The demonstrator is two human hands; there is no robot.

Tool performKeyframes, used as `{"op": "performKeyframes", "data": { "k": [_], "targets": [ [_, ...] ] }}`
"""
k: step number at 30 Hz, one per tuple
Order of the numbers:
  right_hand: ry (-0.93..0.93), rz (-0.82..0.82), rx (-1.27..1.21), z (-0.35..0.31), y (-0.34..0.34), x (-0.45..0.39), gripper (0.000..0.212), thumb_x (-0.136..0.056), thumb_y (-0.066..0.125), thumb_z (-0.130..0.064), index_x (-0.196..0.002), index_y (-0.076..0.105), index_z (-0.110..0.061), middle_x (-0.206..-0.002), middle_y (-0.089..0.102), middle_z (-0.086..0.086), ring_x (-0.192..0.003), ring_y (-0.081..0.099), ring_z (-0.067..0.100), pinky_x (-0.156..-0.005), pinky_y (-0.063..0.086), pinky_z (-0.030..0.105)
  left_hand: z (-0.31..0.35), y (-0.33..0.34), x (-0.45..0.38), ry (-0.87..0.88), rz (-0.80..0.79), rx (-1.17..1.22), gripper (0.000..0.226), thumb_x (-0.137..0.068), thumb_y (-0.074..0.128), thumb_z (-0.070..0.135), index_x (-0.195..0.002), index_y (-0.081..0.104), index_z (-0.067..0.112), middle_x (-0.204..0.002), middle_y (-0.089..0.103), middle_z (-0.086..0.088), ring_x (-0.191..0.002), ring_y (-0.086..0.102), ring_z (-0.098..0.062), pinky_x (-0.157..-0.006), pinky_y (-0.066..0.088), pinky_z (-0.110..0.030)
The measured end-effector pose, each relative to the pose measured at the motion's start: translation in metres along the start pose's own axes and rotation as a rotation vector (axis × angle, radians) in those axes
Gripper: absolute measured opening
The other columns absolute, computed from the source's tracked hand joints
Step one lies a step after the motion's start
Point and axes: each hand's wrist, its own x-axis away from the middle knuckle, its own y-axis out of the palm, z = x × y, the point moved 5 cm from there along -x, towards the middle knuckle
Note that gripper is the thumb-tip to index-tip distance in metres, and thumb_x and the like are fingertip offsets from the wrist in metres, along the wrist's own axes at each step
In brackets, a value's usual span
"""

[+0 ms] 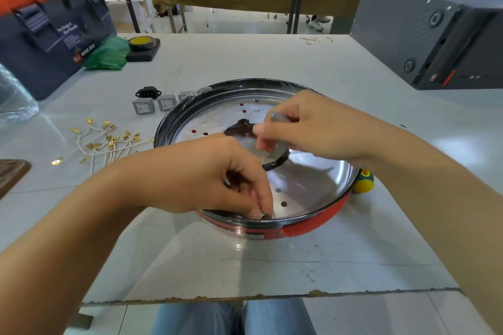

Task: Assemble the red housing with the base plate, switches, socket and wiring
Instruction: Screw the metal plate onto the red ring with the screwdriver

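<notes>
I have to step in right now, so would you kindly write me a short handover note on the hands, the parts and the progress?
Left hand pinches a small fastener at the near rim of the base plate. Right hand holds a small grey tool above the plate.
Done: the plate sits in the red housing.
Left: the switches, socket and wiring lie loose on the table, to the housing's left; none is fitted.

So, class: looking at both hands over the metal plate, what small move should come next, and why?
Probably turning the small screw down with the left hand. Its fingertips pinch the screw at the near rim of the metal plate, which already sits inside the red housing, while the right hand holds a small grey piece above the middle.
</notes>
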Motion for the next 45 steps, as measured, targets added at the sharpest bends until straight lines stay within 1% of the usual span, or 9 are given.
{"op": "performKeyframes", "data": {
  "k": [2,6,9,17,22,28,33,40,45],
  "targets": [
    [-0.016,0.101,-0.15,-0.004,-0.006,0.006,0.043,-0.096,0.049,-0.028,-0.059,0.065,-0.014,-0.051,0.061,-0.011,-0.042,0.051,-0.003,-0.045,0.038,0.007,0.0,0.0,0.001,0.003,0.013,0.01,0.012,-0.079,0.074,0.02,-0.088,0.075,0.026,-0.078,0.069,0.008,-0.073,0.065,-0.01,-0.07,0.051,-0.023],
    [-0.055,0.298,-0.353,-0.008,-0.012,0.016,0.049,-0.099,0.038,-0.034,-0.063,0.06,-0.009,-0.055,0.056,-0.002,-0.045,0.051,0.003,-0.043,0.038,0.009,0.0,0.0,0.002,0.004,0.036,0.002,0.008,-0.078,0.075,0.02,-0.084,0.074,0.025,-0.075,0.068,0.007,-0.069,0.063,-0.01,-0.067,0.05,-0.024],
    [-0.112,0.398,-0.397,-0.011,-0.012,0.022,0.054,-0.101,0.032,-0.035,-0.059,0.054,-0.009,-0.044,0.045,-0.008,-0.04,0.043,0.0,-0.042,0.035,0.008,0.001,-0.001,0.003,-0.004,0.042,-0.012,0.007,-0.077,0.075,0.019,-0.082,0.074,0.023,-0.074,0.066,0.006,-0.067,0.061,-0.011,-0.065,0.049,-0.025],
    [-0.245,0.212,-0.443,-0.013,0.008,0.026,0.048,-0.092,0.044,-0.036,-0.055,0.056,-0.008,-0.042,0.044,0.007,-0.04,0.036,0.018,-0.041,0.031,0.014,0.002,-0.001,0.003,-0.008,0.046,-0.002,0.005,-0.077,0.075,0.018,-0.078,0.073,0.022,-0.073,0.063,0.007,-0.064,0.056,-0.011,-0.064,0.046,-0.025],
    [-0.289,0.187,-0.335,-0.013,0.01,0.028,0.044,-0.096,0.043,-0.023,-0.056,0.055,-0.009,-0.042,0.045,-0.001,-0.038,0.04,0.004,-0.045,0.031,0.005,0.001,-0.001,0.002,0.002,0.052,0.006,0.007,-0.077,0.074,0.017,-0.077,0.073,0.024,-0.073,0.065,0.007,-0.064,0.058,-0.009,-0.065,0.049,-0.026],
    [-0.311,0.153,-0.259,-0.015,0.013,0.029,0.042,-0.095,0.043,-0.022,-0.057,0.055,-0.011,-0.043,0.046,-0.002,-0.04,0.041,0.004,-0.047,0.032,0.006,0.0,-0.002,0.002,-0.01,0.061,0.009,0.007,-0.077,0.075,0.017,-0.077,0.074,0.024,-0.072,0.067,0.006,-0.064,0.06,-0.01,-0.065,0.05,-0.029],
    [-0.336,0.136,-0.232,-0.016,0.014,0.03,0.041,-0.097,0.043,-0.019,-0.06,0.057,-0.006,-0.047,0.047,0.004,-0.042,0.043,0.004,-0.048,0.034,0.007,0.0,-0.002,0.002,-0.018,0.069,0.007,0.005,-0.076,0.075,0.019,-0.077,0.074,0.023,-0.076,0.07,0.002,-0.071,0.064,-0.016,-0.072,0.05,-0.04],
    [-0.345,0.11,-0.215,-0.018,0.016,0.03,0.04,-0.097,0.043,-0.016,-0.062,0.057,-0.001,-0.05,0.048,0.009,-0.043,0.043,0.003,-0.048,0.033,0.006,0.001,-0.002,0.003,-0.01,0.058,-0.003,0.003,-0.077,0.074,0.017,-0.077,0.074,0.021,-0.066,0.063,0.013,-0.06,0.056,-0.004,-0.063,0.045,-0.018],
    [-0.34,0.109,-0.195,-0.02,0.016,0.03,0.04,-0.097,0.044,-0.018,-0.062,0.057,-0.002,-0.053,0.048,0.014,-0.044,0.042,0.008,-0.048,0.034,0.008,0.002,-0.001,0.003,-0.001,0.057,-0.009,0.002,-0.078,0.074,0.017,-0.078,0.074,0.019,-0.068,0.065,0.012,-0.062,0.057,-0.004,-0.064,0.045,-0.016]
  ]
}}
